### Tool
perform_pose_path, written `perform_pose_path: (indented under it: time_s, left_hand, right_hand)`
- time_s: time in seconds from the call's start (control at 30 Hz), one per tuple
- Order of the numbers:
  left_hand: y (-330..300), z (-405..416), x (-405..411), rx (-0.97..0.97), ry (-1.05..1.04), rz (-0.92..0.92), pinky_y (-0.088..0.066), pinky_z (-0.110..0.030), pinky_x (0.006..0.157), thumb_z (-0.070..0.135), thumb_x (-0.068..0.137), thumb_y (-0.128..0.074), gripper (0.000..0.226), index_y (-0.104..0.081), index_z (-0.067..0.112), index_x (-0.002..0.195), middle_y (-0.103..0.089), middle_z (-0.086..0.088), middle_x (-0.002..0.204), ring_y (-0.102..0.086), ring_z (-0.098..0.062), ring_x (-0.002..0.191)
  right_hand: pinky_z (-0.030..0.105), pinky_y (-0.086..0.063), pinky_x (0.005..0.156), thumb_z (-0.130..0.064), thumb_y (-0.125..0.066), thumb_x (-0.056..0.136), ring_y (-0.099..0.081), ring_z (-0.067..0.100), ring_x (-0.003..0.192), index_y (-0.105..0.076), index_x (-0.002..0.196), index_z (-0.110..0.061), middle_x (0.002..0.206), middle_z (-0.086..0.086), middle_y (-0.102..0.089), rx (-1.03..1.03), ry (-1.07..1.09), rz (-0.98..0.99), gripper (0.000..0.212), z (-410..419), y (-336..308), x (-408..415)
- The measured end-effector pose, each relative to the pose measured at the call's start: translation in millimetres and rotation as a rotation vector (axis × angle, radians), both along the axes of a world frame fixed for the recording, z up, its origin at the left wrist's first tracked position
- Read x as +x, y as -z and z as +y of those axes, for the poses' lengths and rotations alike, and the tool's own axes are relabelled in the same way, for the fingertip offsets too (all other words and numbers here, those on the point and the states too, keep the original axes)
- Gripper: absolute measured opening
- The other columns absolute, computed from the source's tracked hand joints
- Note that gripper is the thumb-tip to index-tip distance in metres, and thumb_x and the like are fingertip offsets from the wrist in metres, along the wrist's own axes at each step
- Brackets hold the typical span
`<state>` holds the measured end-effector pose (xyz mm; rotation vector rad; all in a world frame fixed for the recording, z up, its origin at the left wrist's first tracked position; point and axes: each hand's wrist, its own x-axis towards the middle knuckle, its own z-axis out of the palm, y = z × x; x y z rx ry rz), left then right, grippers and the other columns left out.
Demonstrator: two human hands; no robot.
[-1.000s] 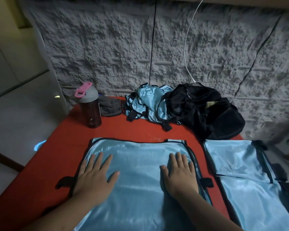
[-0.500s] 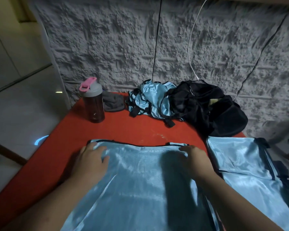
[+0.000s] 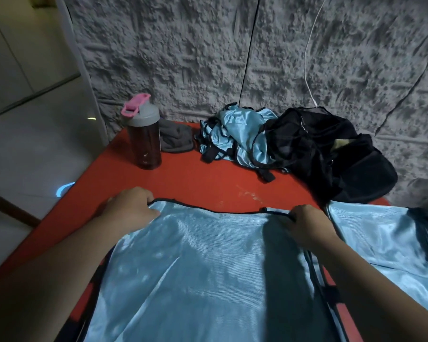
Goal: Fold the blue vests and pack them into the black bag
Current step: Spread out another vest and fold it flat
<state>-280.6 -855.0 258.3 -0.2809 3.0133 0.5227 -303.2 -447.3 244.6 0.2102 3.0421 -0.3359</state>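
The vest (image 3: 208,267) is gripped at its far corners, apparently pinched, by the left hand (image 3: 134,208) and right hand (image 3: 307,223); both corners should be drawn back evenly.

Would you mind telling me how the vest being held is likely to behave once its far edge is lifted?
The vest looks floppy: it already sags and creases between the left hand and right hand. Its shiny surface suggests it may slide in the grip. It is probably light, being thin.
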Motion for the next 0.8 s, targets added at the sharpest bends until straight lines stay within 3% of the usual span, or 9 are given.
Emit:
perform_pose_path:
  time_s: [0.17,0.27,0.37,0.47,0.67,0.8]
  left_hand:
    - [-11,0,2,0.131,0.043,0.066,-0.054,-0.031,0.068,0.028,0.077,-0.079,0.015,-0.067,0.023,0.07,-0.067,0.009,0.066,-0.064,-0.014,0.068]
    - [-17,0,2,0.258,-0.005,0.084,-0.048,-0.026,0.053,0.026,0.077,-0.079,0.018,-0.066,0.022,0.066,-0.065,0.004,0.055,-0.062,-0.016,0.052]
    - [-21,1,6,0.366,0.037,0.081,-0.046,-0.032,0.053,0.016,0.081,-0.079,0.016,-0.064,0.017,0.075,-0.068,-0.003,0.063,-0.059,-0.021,0.051]
    - [-19,-1,9,0.377,0.067,0.065,-0.042,-0.029,0.049,0.012,0.083,-0.077,0.019,-0.06,0.019,0.08,-0.067,-0.003,0.072,-0.053,-0.017,0.049]
    - [-17,-3,6,0.385,0.087,0.055,-0.04,-0.026,0.047,-0.004,0.085,-0.066,0.026,-0.064,0.021,0.078,-0.065,-0.001,0.067,-0.052,-0.013,0.048]
    - [-19,-1,5,0.394,0.129,0.079,-0.049,-0.033,0.05,-0.007,0.085,-0.063,0.03,-0.062,0.023,0.084,-0.068,-0.001,0.071,-0.059,-0.02,0.054]
  right_hand:
    - [0.026,-0.04,0.064,-0.018,-0.07,0.08,-0.058,0.024,0.069,-0.067,0.077,-0.027,0.07,-0.002,-0.064,-0.133,-0.029,0.052,0.009,-5,-17,7]
    - [0.025,-0.039,0.064,-0.012,-0.07,0.08,-0.058,0.023,0.069,-0.069,0.089,-0.026,0.078,0.002,-0.068,-0.193,-0.035,0.096,0.017,-7,-25,11]
    - [0.025,-0.04,0.053,-0.015,-0.073,0.083,-0.059,0.015,0.059,-0.069,0.094,-0.024,0.075,0.001,-0.068,-0.245,-0.009,0.119,0.015,-8,-27,10]
    - [0.02,-0.039,0.049,-0.021,-0.073,0.088,-0.059,0.013,0.058,-0.069,0.093,-0.022,0.072,0.0,-0.067,-0.263,0.003,0.115,0.007,-9,-24,9]
    - [0.024,-0.038,0.052,-0.023,-0.078,0.081,-0.06,0.016,0.059,-0.073,0.077,-0.016,0.064,0.0,-0.066,-0.243,0.053,0.062,0.01,-5,-26,7]
    - [0.032,-0.049,0.053,-0.027,-0.075,0.077,-0.066,0.034,0.064,-0.072,0.067,-0.003,0.058,0.014,-0.066,-0.196,0.096,0.008,0.026,-3,-27,5]
